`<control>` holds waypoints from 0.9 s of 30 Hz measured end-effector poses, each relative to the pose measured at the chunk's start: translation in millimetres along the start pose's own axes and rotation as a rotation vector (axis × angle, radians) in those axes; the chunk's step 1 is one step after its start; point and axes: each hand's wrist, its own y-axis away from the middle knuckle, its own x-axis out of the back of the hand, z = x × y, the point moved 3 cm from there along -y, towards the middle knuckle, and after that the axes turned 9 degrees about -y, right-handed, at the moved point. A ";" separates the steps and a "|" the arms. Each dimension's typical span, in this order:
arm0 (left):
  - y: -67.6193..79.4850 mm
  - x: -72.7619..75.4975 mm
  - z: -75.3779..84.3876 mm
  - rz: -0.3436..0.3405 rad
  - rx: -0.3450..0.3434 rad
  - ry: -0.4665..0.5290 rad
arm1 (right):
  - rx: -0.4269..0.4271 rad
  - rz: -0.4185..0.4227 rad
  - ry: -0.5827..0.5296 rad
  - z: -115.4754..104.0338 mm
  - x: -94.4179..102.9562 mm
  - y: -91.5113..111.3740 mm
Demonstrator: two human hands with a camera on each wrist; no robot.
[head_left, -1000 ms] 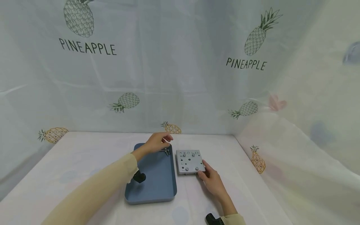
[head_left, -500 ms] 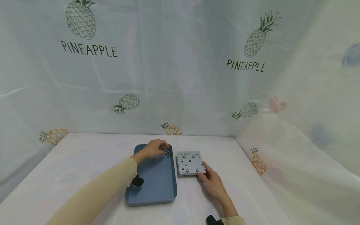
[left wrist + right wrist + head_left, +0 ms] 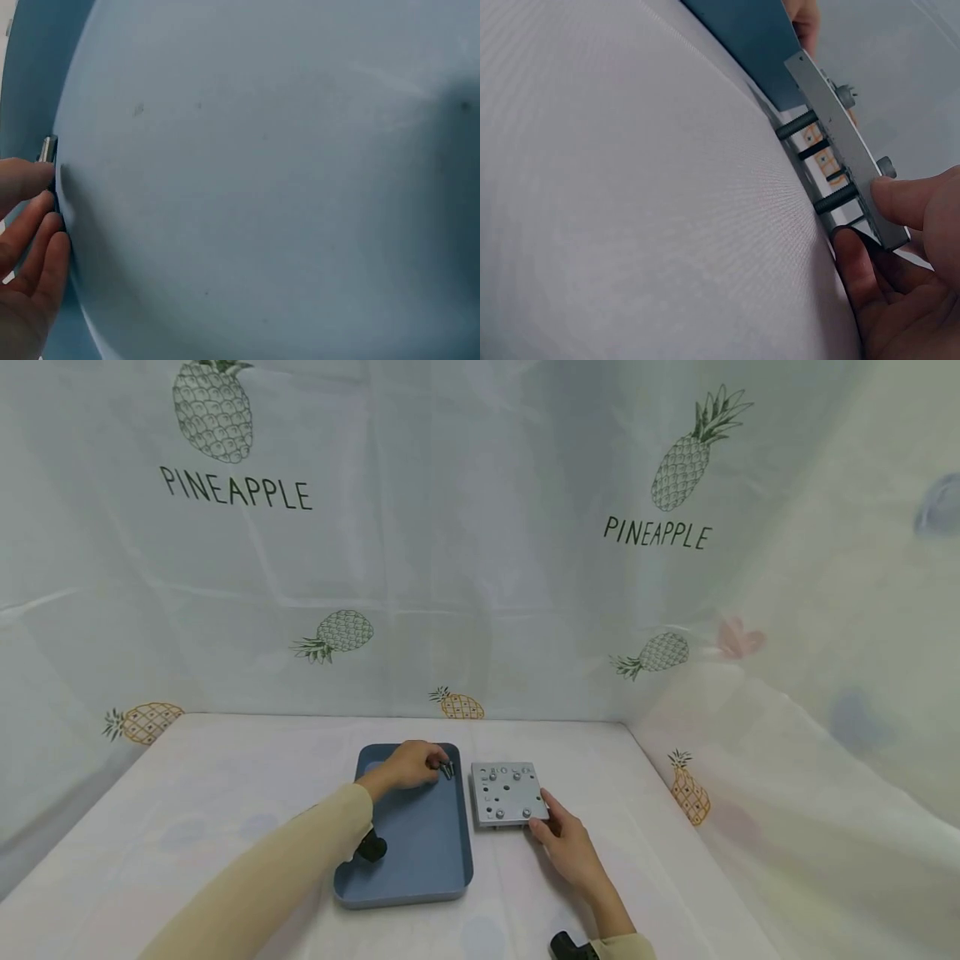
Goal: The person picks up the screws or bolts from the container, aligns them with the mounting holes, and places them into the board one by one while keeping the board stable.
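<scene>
In the blue tray (image 3: 420, 852), my left hand (image 3: 408, 766) reaches to the far right corner, where small metal screws (image 3: 448, 770) lie. In the left wrist view, my thumb and forefinger pinch a screw (image 3: 49, 148) against the tray wall; the thumb covers part of it. My right hand (image 3: 570, 847) grips the near right corner of a square metal plate (image 3: 513, 797), thumb on top and fingers underneath. Several screws with round heads pass through the plate, and their threaded shafts (image 3: 836, 199) stick out below. Other holes dot its top.
The tray stands close to the left of the plate on a white cloth-covered table (image 3: 247, 777). Behind it hangs a pale curtain (image 3: 480, 527) printed with pineapples; another sheet (image 3: 840, 693) drapes down on the right. Each wrist carries a small black camera (image 3: 372, 845).
My left hand has come down from above the tray's far right corner to the screws, its fingers closing in. The right hand and the plate have stayed in place.
</scene>
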 end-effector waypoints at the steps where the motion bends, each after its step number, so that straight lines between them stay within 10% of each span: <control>1: 0.1 0.6 0.7 -0.004 0.003 -0.001 | -0.003 0.001 -0.002 -0.1 -0.1 -0.1; 27: 1.5 3.3 7.9 -0.016 0.003 -0.084 | -0.010 0.012 0.012 -1.1 -1.1 -0.7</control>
